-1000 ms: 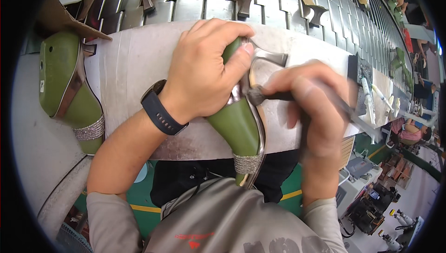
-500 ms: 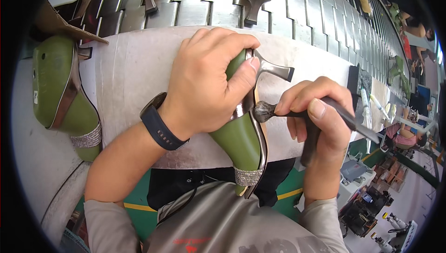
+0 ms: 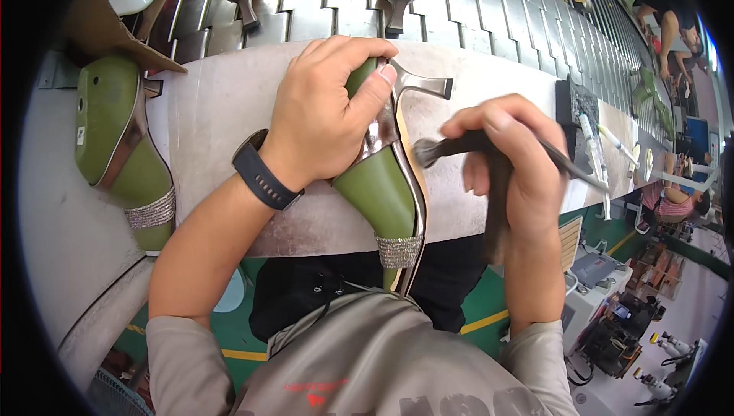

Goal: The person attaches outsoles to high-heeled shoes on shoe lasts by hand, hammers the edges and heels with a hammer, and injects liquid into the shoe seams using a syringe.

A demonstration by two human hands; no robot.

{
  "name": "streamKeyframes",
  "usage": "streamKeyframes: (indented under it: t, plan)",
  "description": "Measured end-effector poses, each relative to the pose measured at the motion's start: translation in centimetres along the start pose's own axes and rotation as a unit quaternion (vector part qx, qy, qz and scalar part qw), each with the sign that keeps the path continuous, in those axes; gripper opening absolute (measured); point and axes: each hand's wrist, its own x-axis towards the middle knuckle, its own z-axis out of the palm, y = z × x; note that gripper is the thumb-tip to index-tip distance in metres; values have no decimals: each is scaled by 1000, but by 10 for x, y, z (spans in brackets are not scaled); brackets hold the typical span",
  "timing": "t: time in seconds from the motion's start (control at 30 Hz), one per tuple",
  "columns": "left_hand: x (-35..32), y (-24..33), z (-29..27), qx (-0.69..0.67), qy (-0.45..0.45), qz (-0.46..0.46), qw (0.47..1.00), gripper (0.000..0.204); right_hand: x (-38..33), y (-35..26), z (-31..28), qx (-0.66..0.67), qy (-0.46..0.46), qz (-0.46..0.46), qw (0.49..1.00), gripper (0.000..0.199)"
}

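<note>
Item: green high-heeled shoe (image 3: 380,186) on last, lying across the grey bench (image 3: 222,102) edge. Left hand (image 3: 325,121) clamped around its heel end; right hand (image 3: 508,156) fisted on a hammer (image 3: 489,186) just right. Likely rigid, light, scuff-prone upper; grip at the waist.

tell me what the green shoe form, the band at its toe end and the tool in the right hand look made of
Green shoe form: smooth, slightly glossy, probably plastic. Band: sparkling silver, like glitter or rhinestone mesh. Tool in the right hand: dark, with a dull sheen, likely metal, though blur leaves that open.
</note>
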Motion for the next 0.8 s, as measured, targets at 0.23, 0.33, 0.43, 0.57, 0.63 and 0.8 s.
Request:
streamKeyframes:
  t: [0.23, 0.33, 0.43, 0.57, 0.63, 0.8]
  plan:
    - [3, 0, 11, -40, 51, 10, 998, 27, 7, 11, 13, 22, 8, -72, 997, 24]
    - [-1, 5, 2, -37, 35, -18, 999, 28, 5, 10, 13, 39, -24, -68, 997, 22]
    - [-3, 4, -1, -51, 35, -12, 998, 28, 8, 2, 5, 39, -57, -64, 996, 22]
    - [-4, 8, -1, -74, 35, -20, 996, 28, -7, 7, -44, -386, 11, -231, 893, 19]
    - [-3, 9, -2, -50, 6, -37, 998, 29, -15, 16, -64, -586, 106, -326, 734, 43]
    - [-10, 5, -10, -82, 31, -78, 993, 27, -74, 31, -20, -329, -41, -177, 927, 73]
